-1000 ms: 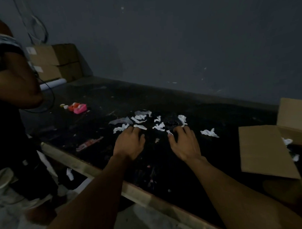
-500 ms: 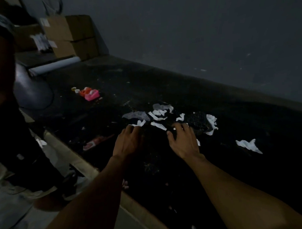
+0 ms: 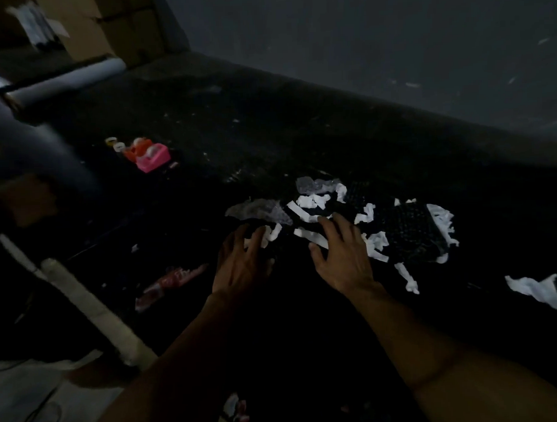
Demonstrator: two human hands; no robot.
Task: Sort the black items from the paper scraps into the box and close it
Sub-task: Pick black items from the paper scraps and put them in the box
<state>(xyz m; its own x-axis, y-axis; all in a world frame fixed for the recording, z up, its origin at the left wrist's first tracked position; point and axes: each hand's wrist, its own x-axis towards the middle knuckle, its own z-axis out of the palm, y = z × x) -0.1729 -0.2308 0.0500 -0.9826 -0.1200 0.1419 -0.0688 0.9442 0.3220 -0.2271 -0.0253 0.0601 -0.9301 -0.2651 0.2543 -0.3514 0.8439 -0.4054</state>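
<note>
"So, left end of the bench?"
"Cardboard boxes (image 3: 84,31) stacked in the corner, a grey roll (image 3: 61,82) lying in front of them. Dim room, grey wall (image 3: 359,34) behind. Black table (image 3: 299,131), scuffed, with a pale front edge."
"Next along?"
"Pink container (image 3: 152,156) well back; red wrapper (image 3: 169,282) near the front edge."
"Hands?"
"Left hand (image 3: 244,265): fingers spread wide, tips at the white paper scraps (image 3: 305,202), gripping nothing. Right hand (image 3: 345,259) just beside it: fingers likewise splayed over the scraps, holding nothing. Contact with the table: cannot tell."
"Black item?"
"Black mesh piece (image 3: 407,231) lies flat on the table just right of the right hand, scraps strewn over and around it. One larger white scrap (image 3: 535,291) lies well apart, far right."
</note>
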